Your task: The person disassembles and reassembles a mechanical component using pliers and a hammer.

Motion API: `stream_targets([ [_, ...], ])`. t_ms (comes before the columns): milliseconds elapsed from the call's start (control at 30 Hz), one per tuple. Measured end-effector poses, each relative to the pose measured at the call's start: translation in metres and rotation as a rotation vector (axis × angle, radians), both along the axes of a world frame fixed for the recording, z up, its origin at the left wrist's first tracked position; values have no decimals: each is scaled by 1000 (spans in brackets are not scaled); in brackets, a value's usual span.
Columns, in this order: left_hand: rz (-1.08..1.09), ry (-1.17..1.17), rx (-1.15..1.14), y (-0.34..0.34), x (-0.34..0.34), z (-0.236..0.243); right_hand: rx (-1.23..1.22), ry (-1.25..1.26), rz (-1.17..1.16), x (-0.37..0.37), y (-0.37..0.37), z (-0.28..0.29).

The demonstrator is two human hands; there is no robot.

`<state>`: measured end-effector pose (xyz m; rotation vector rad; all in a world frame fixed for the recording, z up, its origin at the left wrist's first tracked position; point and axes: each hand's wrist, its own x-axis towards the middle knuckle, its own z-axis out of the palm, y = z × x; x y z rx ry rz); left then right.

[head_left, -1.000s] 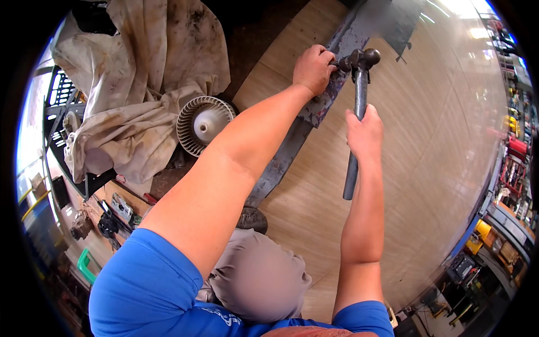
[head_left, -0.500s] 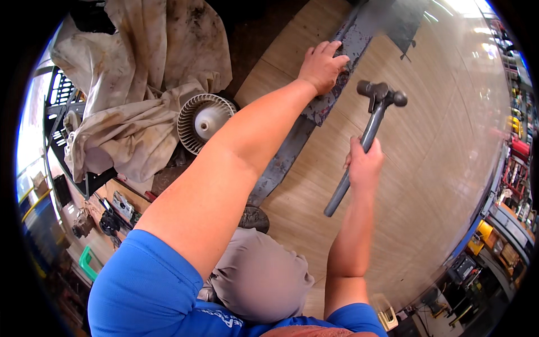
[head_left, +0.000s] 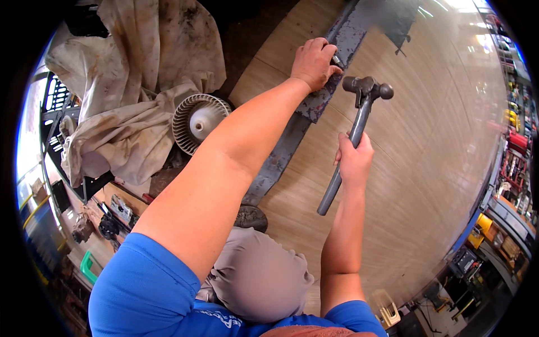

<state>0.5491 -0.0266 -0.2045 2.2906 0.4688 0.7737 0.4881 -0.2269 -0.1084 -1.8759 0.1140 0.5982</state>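
Wooden tabletop (head_left: 426,168), hammer (head_left: 353,135) raised in the right hand (head_left: 355,160).
Left hand's (head_left: 312,62) fingers pinched a small metal pin (head_left: 337,60) just beside the hammerhead; a stray blow could hit them.

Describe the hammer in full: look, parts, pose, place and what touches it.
The hammer is dull grey all over and looks like metal, with a long slim handle and a ball-peen style head: one rounded end, one blunter end. It is held in the air, head away from the person, above the wooden panel. Only the right hand touches it, closed around the mid handle, with the butt sticking out below.
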Motion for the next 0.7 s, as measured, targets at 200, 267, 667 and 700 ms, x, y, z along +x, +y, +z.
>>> stream_targets([
  [200,-93,-82,-44,5,1,-14,20,-37,2,14,10,7],
  [267,-76,-137,-30,3,3,-15,37,-41,2,15,10,7],
  [667,-49,-75,144,4,1,-7,-262,-110,124,42,30,17],
  [700,-47,-73,144,5,2,-9,-290,-127,155,46,32,15],
])
